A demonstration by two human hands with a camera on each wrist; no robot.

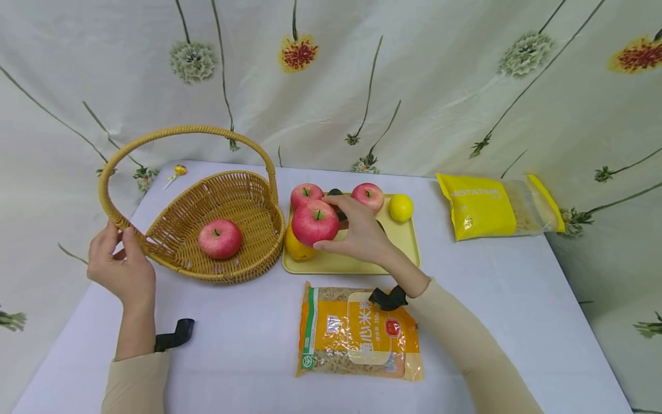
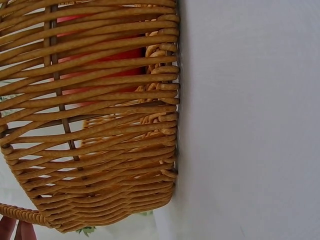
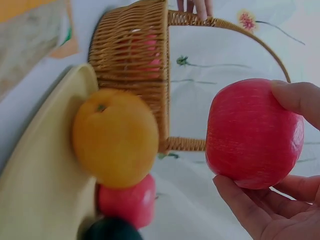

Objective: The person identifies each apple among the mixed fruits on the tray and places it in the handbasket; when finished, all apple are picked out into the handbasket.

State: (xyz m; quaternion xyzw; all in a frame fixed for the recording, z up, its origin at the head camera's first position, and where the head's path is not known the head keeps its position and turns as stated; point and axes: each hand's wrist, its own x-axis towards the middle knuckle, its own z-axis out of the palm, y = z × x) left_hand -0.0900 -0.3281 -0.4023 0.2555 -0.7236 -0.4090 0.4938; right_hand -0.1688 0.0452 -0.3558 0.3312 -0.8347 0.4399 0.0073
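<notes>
My right hand [image 1: 364, 233] grips a red apple [image 1: 314, 223] between thumb and fingers, lifted above the left end of a pale yellow tray [image 1: 357, 265]. Close up in the right wrist view, that apple [image 3: 254, 132] is held by its sides. With thumb and fingertips, my left hand [image 1: 126, 273] pinches the lower left part of the handle of a wicker basket [image 1: 227, 277]. Another red apple [image 1: 220, 239] lies in the basket. An orange [image 1: 298, 248] sits on the tray, partly behind the held apple.
Also on the tray are two red apples [image 1: 368, 196] [image 1: 306, 194], a yellow lemon-like fruit [image 1: 400, 207] and a dark item [image 1: 335, 192], mostly hidden. An orange noodle packet [image 1: 357, 339] lies in front. A yellow bag [image 1: 486, 207] lies right, a lollipop [image 1: 179, 170] behind the basket.
</notes>
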